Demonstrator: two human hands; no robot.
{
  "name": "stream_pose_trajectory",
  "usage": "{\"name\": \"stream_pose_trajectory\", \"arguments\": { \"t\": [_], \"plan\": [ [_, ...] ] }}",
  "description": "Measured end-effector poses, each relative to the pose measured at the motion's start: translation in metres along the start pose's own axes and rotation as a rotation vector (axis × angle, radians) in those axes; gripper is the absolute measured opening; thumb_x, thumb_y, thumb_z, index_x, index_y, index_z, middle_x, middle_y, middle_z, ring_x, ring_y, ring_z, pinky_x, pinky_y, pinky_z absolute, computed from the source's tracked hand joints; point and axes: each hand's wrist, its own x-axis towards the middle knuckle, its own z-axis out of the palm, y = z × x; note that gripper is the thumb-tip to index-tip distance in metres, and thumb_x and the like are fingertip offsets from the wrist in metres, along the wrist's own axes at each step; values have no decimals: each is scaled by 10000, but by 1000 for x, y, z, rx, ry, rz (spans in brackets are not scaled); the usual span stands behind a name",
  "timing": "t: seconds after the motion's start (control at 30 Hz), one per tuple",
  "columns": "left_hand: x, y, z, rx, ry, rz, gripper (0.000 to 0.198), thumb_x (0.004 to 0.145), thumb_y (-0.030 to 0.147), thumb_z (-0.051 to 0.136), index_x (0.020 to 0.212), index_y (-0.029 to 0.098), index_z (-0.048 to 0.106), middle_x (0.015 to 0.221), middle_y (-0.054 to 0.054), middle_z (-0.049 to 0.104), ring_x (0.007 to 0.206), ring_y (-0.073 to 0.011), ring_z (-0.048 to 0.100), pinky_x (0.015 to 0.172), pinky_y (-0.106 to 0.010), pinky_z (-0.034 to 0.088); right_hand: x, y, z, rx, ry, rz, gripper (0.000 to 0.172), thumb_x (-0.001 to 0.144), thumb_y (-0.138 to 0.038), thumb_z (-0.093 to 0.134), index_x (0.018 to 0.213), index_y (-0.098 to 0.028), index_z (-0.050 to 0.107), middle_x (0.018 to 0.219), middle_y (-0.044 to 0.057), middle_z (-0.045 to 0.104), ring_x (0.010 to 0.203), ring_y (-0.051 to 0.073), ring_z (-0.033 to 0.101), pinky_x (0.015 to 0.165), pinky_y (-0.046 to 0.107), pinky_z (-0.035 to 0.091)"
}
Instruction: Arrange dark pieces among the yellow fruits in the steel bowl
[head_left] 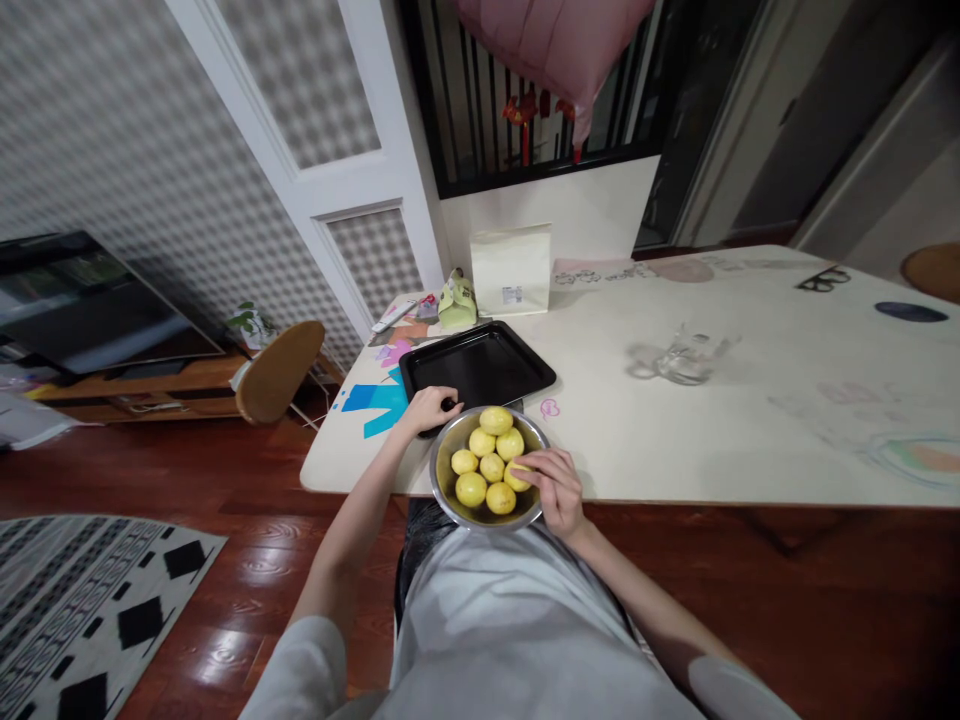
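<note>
**Left hand (433,406) at black tray (480,370), right hand (559,488) on fruit in bowl**

Directions are read from the metal bowl (444,488), with twelve o'clock facing away from the person. Furthest left on the white table (615,450), a blue shape (384,405) lies at ten o'clock. Next, between ten and eleven, is the left hand, its fingers curled in at the tray's near edge, just beside the bowl; whether it grips anything I cannot tell. The tray lies just short of twelve, with a green packet (456,302) behind it. The bowl reaches past the table's near edge toward the person's shirt and holds eight yellow fruits (491,467). A cream bag (511,270) stands upright at twelve. Between three and four, the right hand reaches over the rim, fingers bent and partly closed, tips on the rightmost fruit; whether they grip it I cannot tell. Well apart, at two, is a clear vessel (684,362).
</note>
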Motion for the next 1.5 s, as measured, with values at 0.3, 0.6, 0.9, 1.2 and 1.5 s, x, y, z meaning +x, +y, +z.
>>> {"name": "stream_pose_trajectory", "arguments": {
  "t": [0.3,0.6,0.9,1.2,1.5],
  "plan": [
    [5,0,0,-251,138,-49,346,903,432,578,650,197,604,620,4,632,584,-133,534,601,-250,349,0,1,0,15,3,-16,424,1010,-119,368,1116,-245,758,1061,69,776,973,231,694,865,461,481],
    [28,11,-10,-610,458,-180,554,948,637,433,580,223,443,547,-23,583,583,-141,541,663,-279,456,1,-1,1,9,5,-3,434,1020,-141,363,1121,-257,769,1041,63,779,945,225,701,852,452,489],
    [-9,75,-27,-1088,534,-243,479,951,592,472,651,238,353,497,19,480,493,-126,486,518,-269,417,35,-27,-8,2,-74,77,282,983,-168,556,1153,-271,756,1088,66,778,1016,250,701,897,466,546],
    [-57,143,-13,-1203,734,-157,445,971,477,584,649,214,427,552,20,527,532,-126,506,568,-264,407,65,-73,27,124,-87,168,309,989,-218,650,1295,-258,655,1089,73,760,973,222,737,909,364,626],
    [-79,147,14,-1082,916,-78,417,995,414,586,641,196,551,570,8,557,546,-136,529,586,-276,420,54,-78,36,194,-118,190,202,985,-160,618,1153,-245,691,1031,74,742,1010,225,724,924,365,627]
  ]
}}
